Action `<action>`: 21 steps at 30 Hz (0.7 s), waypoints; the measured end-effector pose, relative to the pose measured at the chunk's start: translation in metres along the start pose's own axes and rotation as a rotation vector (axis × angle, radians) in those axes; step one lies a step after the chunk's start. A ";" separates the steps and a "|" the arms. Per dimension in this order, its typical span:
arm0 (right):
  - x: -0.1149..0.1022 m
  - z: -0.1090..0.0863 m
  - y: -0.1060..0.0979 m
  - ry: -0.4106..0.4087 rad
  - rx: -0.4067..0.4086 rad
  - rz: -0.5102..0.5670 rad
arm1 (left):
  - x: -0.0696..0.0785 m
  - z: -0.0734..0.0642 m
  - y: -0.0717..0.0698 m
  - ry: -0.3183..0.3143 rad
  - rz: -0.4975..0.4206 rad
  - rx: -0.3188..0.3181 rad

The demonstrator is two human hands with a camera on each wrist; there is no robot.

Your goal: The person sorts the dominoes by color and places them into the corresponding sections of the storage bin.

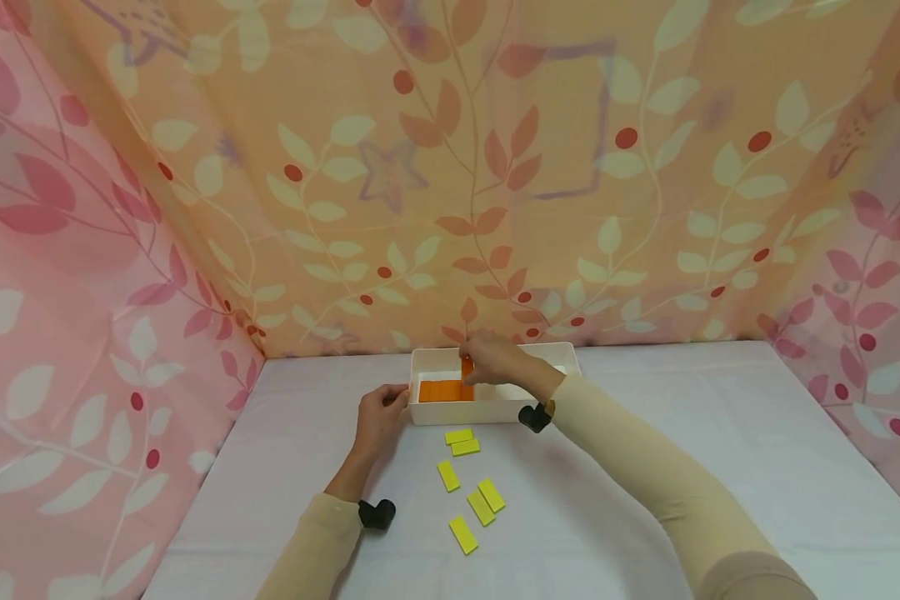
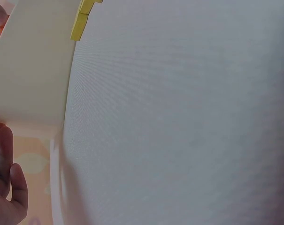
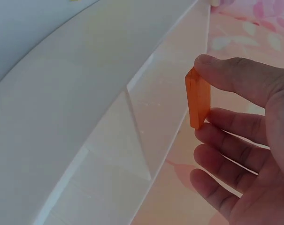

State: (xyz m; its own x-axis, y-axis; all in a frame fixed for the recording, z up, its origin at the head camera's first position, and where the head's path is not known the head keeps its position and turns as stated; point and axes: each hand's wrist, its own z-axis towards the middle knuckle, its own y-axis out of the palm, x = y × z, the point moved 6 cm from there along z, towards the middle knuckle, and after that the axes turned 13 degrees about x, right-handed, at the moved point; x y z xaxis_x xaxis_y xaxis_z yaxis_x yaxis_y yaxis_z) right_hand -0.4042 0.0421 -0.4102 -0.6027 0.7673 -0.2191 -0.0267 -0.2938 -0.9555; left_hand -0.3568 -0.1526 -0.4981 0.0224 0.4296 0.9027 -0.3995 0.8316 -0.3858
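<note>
A white divided box [image 1: 495, 411] stands at the back of the table. My right hand [image 1: 495, 358] pinches an upright orange block [image 3: 198, 98] between thumb and fingertips, over the box's left compartment. Several orange blocks [image 1: 442, 392] lie side by side in that compartment, along its front wall. At the box's left end, my left hand [image 1: 381, 417] touches the outer wall with its fingertips. The left wrist view shows some of its fingers [image 2: 4, 150] fairly straight against that end; its thumb is not clearly seen there.
Several yellow blocks [image 1: 462, 534] lie scattered on the white cloth in front of the box, two pairs of them touching. A flowered curtain [image 1: 450, 208] rises right behind the box, and pink flowered cloth [image 1: 60, 333] hangs at the left side.
</note>
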 end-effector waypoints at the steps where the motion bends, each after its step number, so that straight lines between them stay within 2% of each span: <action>1: 0.001 0.001 0.002 0.002 -0.004 -0.004 | 0.000 0.000 0.000 0.003 0.000 -0.001; 16: 0.010 0.012 0.025 0.044 -0.072 -0.059 | -0.003 0.002 0.001 0.003 0.003 0.000; 21: 0.013 0.015 0.035 0.035 -0.073 -0.122 | -0.003 0.001 0.000 -0.004 0.006 -0.009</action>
State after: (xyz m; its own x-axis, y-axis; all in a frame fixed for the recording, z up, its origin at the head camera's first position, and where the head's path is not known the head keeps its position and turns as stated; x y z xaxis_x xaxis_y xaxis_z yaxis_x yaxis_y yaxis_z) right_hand -0.4250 0.0333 -0.4438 -0.5700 0.8147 -0.1062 -0.0390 -0.1559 -0.9870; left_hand -0.3582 -0.1541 -0.5002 0.0166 0.4333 0.9011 -0.3913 0.8321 -0.3930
